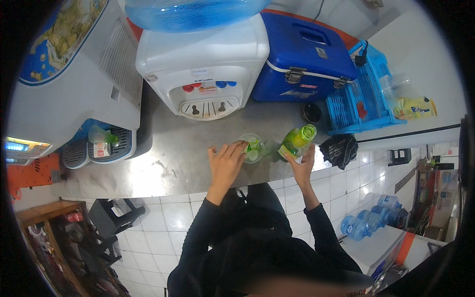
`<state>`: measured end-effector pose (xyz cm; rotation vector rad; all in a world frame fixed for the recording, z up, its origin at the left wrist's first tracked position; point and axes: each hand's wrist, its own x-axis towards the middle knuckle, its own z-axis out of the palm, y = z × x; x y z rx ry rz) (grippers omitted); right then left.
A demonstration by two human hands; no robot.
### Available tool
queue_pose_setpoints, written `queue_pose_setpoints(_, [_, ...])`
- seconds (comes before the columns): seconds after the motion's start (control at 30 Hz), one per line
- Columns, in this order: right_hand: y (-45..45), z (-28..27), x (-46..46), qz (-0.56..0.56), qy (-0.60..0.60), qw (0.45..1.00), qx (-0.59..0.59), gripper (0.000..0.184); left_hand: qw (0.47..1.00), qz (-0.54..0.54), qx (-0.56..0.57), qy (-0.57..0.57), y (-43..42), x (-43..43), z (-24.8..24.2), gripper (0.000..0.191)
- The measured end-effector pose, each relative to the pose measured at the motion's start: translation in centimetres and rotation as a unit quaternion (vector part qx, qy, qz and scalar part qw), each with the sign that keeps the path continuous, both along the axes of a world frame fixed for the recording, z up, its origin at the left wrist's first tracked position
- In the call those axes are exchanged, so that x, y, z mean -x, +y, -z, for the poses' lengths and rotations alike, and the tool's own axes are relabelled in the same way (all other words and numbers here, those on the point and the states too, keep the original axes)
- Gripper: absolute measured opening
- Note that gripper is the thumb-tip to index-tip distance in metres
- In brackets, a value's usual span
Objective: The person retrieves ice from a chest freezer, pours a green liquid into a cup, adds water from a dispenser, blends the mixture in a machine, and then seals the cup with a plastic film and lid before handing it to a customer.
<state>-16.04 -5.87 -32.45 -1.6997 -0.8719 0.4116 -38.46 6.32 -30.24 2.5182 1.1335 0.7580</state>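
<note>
A clear plastic cup (pixel 254 153) stands on the metal counter in front of me, with ice and green pieces inside. My left hand (pixel 228 157) is at its left side, fingertips over the rim at a green piece; whether they grip it or the cup cannot be told. To the right, my right hand (pixel 302 163) holds an uncapped green bottle (pixel 297 140) low on its body. The bottle is tilted, its open mouth facing up towards me. A round black lid or container (pixel 311 112) lies beyond the bottle.
Behind the cup stands a white water dispenser (pixel 207 67). A blue cooler box (pixel 304 63) and a light blue plastic basket (pixel 374 92) are at the right, with a black plastic bag (pixel 339 150) near the counter's edge. A white machine (pixel 81 89) stands on the left.
</note>
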Motion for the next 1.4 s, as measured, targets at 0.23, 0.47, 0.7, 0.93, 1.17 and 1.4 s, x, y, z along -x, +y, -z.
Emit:
queue_pose_setpoints(0.23, [1.5,4.6,-0.3,0.053,0.013,0.996,-0.067,0.085,0.997,0.041,-0.053,0.034,0.7,-0.2,-0.7,0.030])
queue_pose_setpoints(0.47, [1.1,5.5,-1.0,0.078,-0.012,0.997,-0.001,0.107,0.989,0.105,-0.076,0.077,1.0,-0.9,-2.4,0.031])
queue_pose_setpoints(0.7, [-2.5,3.4,1.3,0.107,-0.033,0.994,-0.007,0.105,0.980,0.114,-0.115,0.113,0.5,-1.3,-5.0,0.030])
queue_pose_setpoints(0.93, [-4.6,3.4,4.4,0.075,-0.118,0.990,-0.004,0.083,0.975,0.124,-0.114,0.145,1.1,-1.5,-4.3,0.038])
queue_pose_setpoints(1.17, [-1.5,0.0,5.1,0.005,-0.276,0.960,-0.048,0.057,0.978,0.130,-0.100,0.132,0.0,-1.4,-5.9,0.040])
queue_pose_setpoints(1.4, [3.6,-4.9,5.9,-0.045,-0.271,0.960,-0.057,0.029,0.990,0.100,0.058,-0.079,0.8,-0.2,-3.4,0.033])
